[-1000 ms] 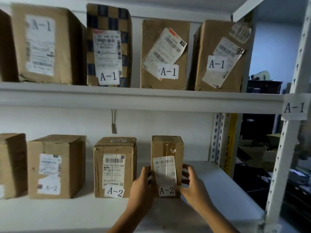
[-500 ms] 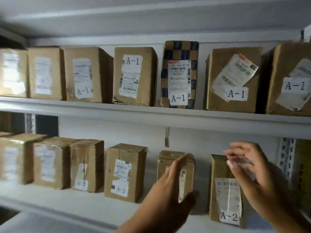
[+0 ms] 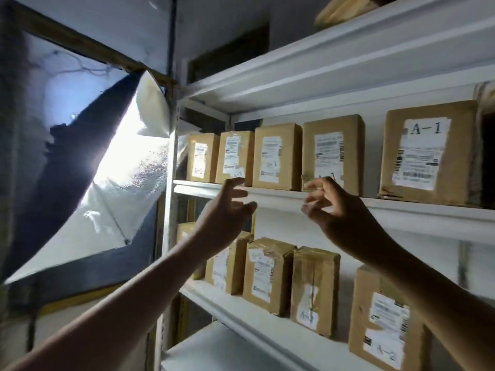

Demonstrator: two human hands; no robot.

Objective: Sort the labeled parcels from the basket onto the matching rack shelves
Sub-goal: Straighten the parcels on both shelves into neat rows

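I see both hands raised, empty: left hand point(image 3: 227, 207) and right hand point(image 3: 340, 210), fingers loosely spread. A-1 parcels point(image 3: 332, 153) line the white rack shelf point(image 3: 401, 207); A-2 parcels point(image 3: 313, 290) below. Backlit window film point(image 3: 88, 167) at left.

Rightmost A-2 parcel point(image 3: 385, 317) partly behind right forearm; labels blurred.

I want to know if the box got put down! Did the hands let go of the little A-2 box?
Yes. Both hands, left and right, now hover empty, raised up level with the white A-1 shelf edge, above the A-2 row.
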